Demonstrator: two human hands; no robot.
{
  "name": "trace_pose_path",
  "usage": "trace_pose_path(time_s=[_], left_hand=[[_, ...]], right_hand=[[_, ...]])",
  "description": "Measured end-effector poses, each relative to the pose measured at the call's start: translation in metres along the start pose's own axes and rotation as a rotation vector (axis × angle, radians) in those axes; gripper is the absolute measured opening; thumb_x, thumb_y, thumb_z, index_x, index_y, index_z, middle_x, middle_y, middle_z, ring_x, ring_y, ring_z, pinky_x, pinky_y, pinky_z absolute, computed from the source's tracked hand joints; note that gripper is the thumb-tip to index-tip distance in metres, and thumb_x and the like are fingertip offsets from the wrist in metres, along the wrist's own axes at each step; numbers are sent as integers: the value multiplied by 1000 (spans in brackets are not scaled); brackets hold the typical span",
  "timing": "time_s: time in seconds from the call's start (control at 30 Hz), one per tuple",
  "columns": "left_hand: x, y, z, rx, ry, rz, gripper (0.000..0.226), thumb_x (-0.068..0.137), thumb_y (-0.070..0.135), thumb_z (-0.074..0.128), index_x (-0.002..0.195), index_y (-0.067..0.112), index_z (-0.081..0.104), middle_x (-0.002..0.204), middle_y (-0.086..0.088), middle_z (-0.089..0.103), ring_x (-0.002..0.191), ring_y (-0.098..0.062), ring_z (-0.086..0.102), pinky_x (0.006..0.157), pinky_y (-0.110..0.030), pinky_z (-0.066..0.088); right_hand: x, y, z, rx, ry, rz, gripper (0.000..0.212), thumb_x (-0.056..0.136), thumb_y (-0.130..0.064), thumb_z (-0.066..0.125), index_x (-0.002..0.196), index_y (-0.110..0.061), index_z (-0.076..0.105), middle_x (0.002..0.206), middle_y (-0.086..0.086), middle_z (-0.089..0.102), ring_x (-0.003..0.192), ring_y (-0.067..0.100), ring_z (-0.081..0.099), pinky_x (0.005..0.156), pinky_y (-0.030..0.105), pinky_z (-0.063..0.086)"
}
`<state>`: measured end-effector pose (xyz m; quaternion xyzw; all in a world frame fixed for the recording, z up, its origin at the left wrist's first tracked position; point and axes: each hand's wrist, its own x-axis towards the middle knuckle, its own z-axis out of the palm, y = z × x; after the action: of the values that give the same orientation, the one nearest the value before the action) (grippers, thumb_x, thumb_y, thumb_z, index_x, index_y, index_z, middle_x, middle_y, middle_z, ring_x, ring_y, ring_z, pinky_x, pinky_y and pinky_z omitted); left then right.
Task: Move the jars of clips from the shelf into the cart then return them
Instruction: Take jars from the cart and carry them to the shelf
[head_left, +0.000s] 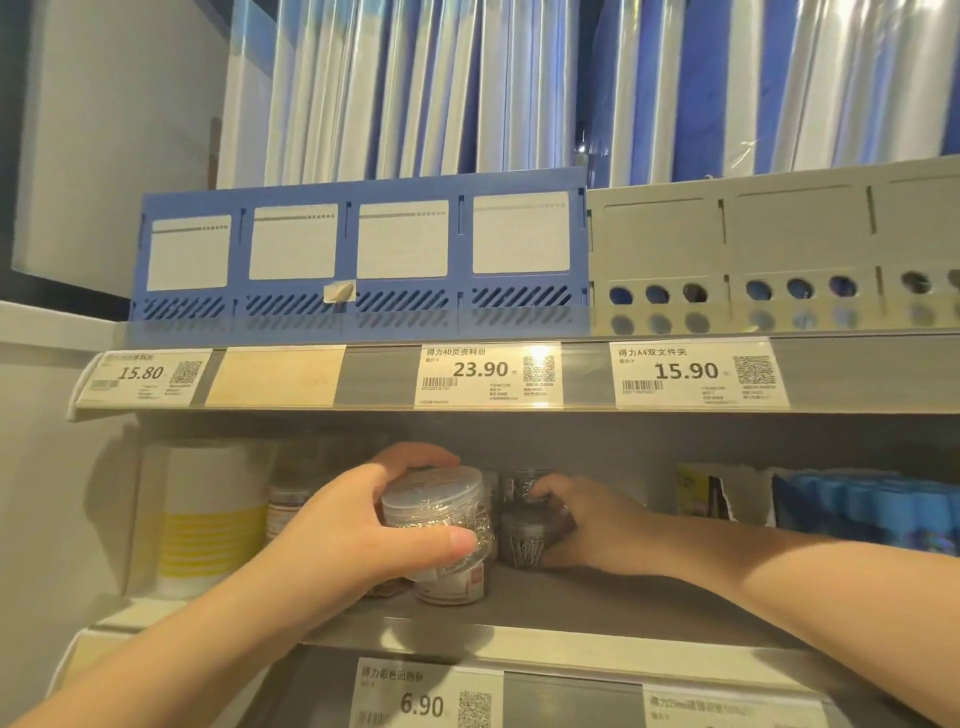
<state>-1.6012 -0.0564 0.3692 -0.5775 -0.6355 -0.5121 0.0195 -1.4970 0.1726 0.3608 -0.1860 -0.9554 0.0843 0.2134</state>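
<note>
the left hand (332, 525) was curled around a clear jar of clips (436, 512), thumb across its near side and fingers over the top at the back, so the jar was tipped with its lid toward the camera. it was held just above the grey shelf (597, 603), at the front of it, over a labelled jar (452, 584) that stood upright on the shelf board. the right hand (597, 525) reached further in, just to the right, with its fingers wrapped around a darker jar of clips (522, 543) that sat on the shelf; the picture was blurred there, so how tight the grip was could not be told. another jar (524, 486) stood behind that one, in shadow, and more jars (288, 499) stood to the left, beside a white and yellow box (208, 519). blue packs (857, 509) filled the right end of the same shelf. on the shelf above stood a blue file rack (358, 249) and a grey file rack (753, 249) side by side, touching, with price tags reading 23.90 (488, 374) and 15.90 (696, 374) on the rail below them
</note>
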Motion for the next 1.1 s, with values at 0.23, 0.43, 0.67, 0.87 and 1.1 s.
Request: trace_pose_path(time_s=[0.23,0.43,0.67,0.87,1.1], left_hand=[[3,1,3,4,0,-24,50,55,42,75,102,41,60,92,30,64,76,8,62,61,-4,43],[6,3,25,111,-88,-20,58,39,60,71,95,50,58,92,25,66,85,11,60,73,-9,47],[10,8,42,241,-127,18,65,36,68,66,97,50,51,100,24,61,91,9,56,78,-12,48],[17,12,56,235,-89,68,65,36,68,59,96,47,46,84,1,68,71,-4,60,69,-25,49],[13,-1,54,242,13,0,71,54,69,66,108,25,56,109,13,64,102,-1,59,92,-30,48]], right_hand=[[-6,-9,-15,-119,7,-43,53,82,-39,68,130,-31,45,125,-6,47,105,10,45,79,20,33],[-24,-23,-58,229,-59,-68,23,83,-42,65,104,-42,56,100,-18,64,95,1,60,74,14,45],[-71,-42,-69,272,-415,-92,45,80,-35,71,121,-37,50,104,-20,64,97,-13,58,89,8,43],[-82,-52,-48,139,-174,-121,81,73,-45,76,140,-35,32,125,-20,47,111,-1,47,87,7,36],[-57,-29,-59,82,-41,-2,65,70,-41,78,126,-34,47,114,-16,60,102,5,56,86,22,46]])
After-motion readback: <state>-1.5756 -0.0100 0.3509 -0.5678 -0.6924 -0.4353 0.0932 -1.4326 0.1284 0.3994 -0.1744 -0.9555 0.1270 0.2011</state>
